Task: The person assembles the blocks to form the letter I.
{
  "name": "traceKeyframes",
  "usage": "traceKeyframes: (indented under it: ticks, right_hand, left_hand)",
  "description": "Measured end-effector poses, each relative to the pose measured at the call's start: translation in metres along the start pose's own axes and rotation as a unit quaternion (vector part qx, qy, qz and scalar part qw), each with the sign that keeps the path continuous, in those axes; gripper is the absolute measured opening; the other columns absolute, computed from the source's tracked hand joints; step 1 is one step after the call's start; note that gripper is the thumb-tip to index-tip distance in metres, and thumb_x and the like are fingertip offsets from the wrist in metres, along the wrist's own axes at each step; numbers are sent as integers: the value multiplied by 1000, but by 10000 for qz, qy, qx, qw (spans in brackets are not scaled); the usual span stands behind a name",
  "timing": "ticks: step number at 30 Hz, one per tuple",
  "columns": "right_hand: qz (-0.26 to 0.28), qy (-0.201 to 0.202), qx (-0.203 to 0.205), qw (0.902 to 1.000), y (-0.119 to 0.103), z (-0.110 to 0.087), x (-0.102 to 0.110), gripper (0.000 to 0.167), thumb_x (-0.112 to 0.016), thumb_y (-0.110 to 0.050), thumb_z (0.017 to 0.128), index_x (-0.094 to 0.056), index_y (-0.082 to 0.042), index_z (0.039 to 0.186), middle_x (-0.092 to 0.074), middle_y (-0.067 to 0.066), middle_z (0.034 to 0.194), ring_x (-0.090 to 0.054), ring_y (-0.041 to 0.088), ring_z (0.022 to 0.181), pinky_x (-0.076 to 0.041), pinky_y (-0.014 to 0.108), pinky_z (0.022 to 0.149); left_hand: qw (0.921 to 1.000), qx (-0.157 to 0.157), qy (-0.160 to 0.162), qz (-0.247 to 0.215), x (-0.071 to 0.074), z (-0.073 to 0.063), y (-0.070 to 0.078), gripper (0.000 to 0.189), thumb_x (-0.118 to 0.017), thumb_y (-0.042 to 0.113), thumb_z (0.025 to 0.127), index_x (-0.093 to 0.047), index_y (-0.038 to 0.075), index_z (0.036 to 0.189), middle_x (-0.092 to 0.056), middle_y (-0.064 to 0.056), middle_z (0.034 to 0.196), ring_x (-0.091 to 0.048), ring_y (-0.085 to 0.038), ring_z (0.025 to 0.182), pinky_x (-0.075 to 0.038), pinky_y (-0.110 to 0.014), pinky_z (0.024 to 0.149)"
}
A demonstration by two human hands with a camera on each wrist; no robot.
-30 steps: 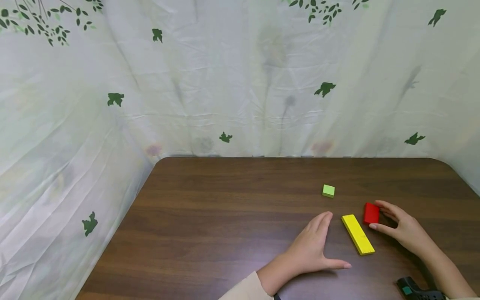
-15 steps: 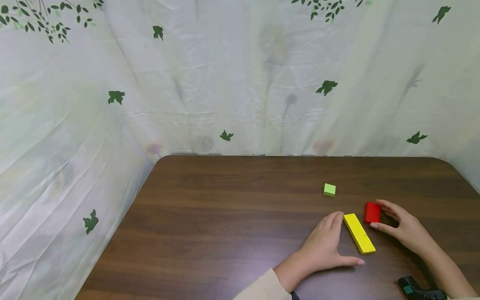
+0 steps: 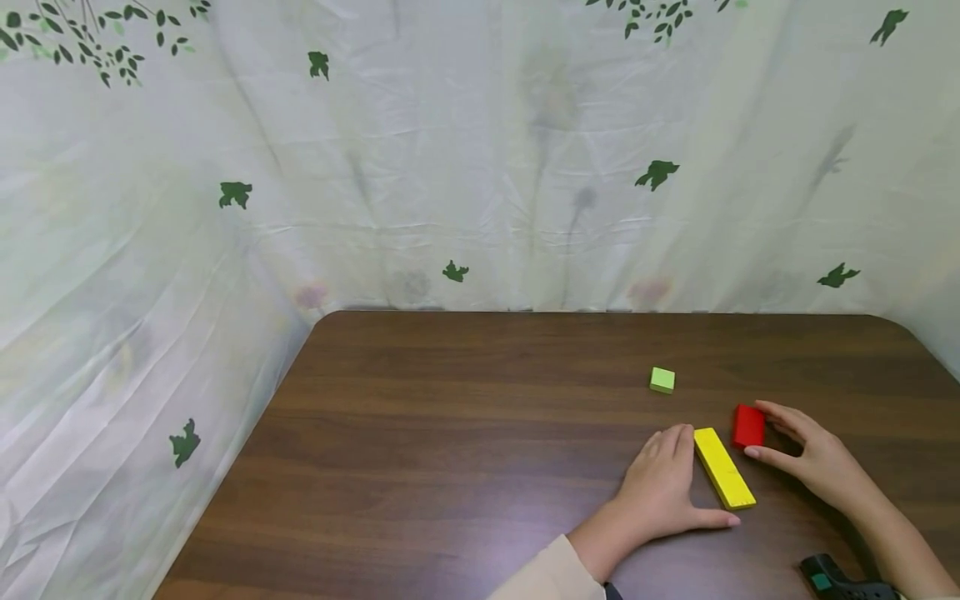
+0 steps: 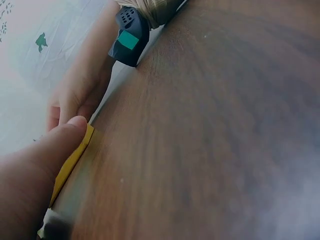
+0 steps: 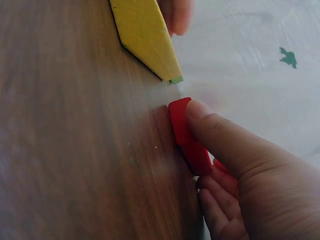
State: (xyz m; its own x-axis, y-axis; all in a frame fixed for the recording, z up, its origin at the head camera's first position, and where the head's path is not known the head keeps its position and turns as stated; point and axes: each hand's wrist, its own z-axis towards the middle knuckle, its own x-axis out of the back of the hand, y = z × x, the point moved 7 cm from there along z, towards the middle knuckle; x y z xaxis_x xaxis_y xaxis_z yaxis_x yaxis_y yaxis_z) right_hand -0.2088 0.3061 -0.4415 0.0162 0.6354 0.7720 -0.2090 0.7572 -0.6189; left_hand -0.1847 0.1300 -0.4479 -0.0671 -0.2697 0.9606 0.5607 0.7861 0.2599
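A long yellow block (image 3: 723, 468) lies slantwise on the brown table. Along its left side is my left hand (image 3: 660, 487), fingers straight with their tips at the block's far end and the thumb stretched out by its near end. Whether the hand touches the block is hard to tell. To the right, my right hand (image 3: 813, 458) pinches a small red block (image 3: 748, 426) between thumb and fingers. The right wrist view shows the thumb on the red block (image 5: 184, 127) and fingertips beneath, with the block at the tabletop. Beyond the hands sits a small light green block (image 3: 662, 380).
A dark wrist-worn device (image 3: 843, 579) with a green patch is on the right forearm. Behind the brown table (image 3: 420, 400) hangs a white curtain (image 3: 480, 158) with leaf and bird prints, which also runs down the left side.
My left hand has moved right, from a gap away to right beside the yellow block. My right hand keeps its hold on the red block, with little visible movement.
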Motion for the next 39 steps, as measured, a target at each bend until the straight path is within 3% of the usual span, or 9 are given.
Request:
traceKeyframes:
  ticks: [2, 4, 6, 21, 29, 39]
  right_hand:
    - [-45, -27, -41, 10000, 0, 0, 0, 70, -70, -27, 78, -38, 6, 130, -38, 29, 123, -42, 47, 105, -44, 28, 84]
    - [-61, -54, -70, 9999, 1, 0, -1, 69, -70, -27, 78, -38, 6, 130, -38, 29, 123, -41, 48, 105, -41, 51, 82]
    - [-18, -74, -76, 9999, 1, 0, -1, 69, -70, -26, 78, -38, 6, 130, -37, 30, 124, -40, 49, 106, -35, 62, 78]
    - [85, -60, -28, 9999, 0, 0, 0, 68, -71, -24, 78, -39, 6, 129, -37, 30, 123, -39, 49, 106, -34, 64, 77]
    - [89, -121, -112, 9998, 1, -1, -1, 68, -70, -25, 79, -38, 6, 130, -36, 30, 124, -38, 49, 106, -33, 63, 78]
    - [94, -60, -71, 9999, 1, 0, -1, 68, -70, -24, 78, -39, 7, 129, -37, 31, 123, -38, 49, 107, -33, 64, 77]
  left_hand:
    - [10000, 23, -19, 72, -1, 1, 1, 105, -50, 77, 64, -26, 9, 140, -30, 3, 138, -28, -7, 125, -19, -20, 102]
    - [9999, 43, -29, 120, -1, 2, 1, 105, -50, 77, 64, -26, 9, 140, -31, 3, 137, -27, -5, 125, -18, -20, 102]
    - [9998, 50, -33, 164, -2, 3, 2, 104, -49, 77, 64, -27, 9, 140, -31, 4, 137, -27, -5, 125, -18, -20, 103]
    - [9994, 58, 137, 298, 0, 6, 3, 97, -52, 74, 66, -32, 10, 137, -37, 6, 132, -30, -4, 122, -17, -22, 103]
    - [9997, 132, 214, -57, 2, 5, 3, 97, -59, 70, 66, -33, 8, 136, -37, 3, 131, -33, -8, 121, -22, -20, 101]
    - [9912, -327, 1092, -670, 21, 1, 8, 96, -67, 59, 66, -29, 5, 135, -35, -1, 130, -34, -9, 118, -32, -15, 92]
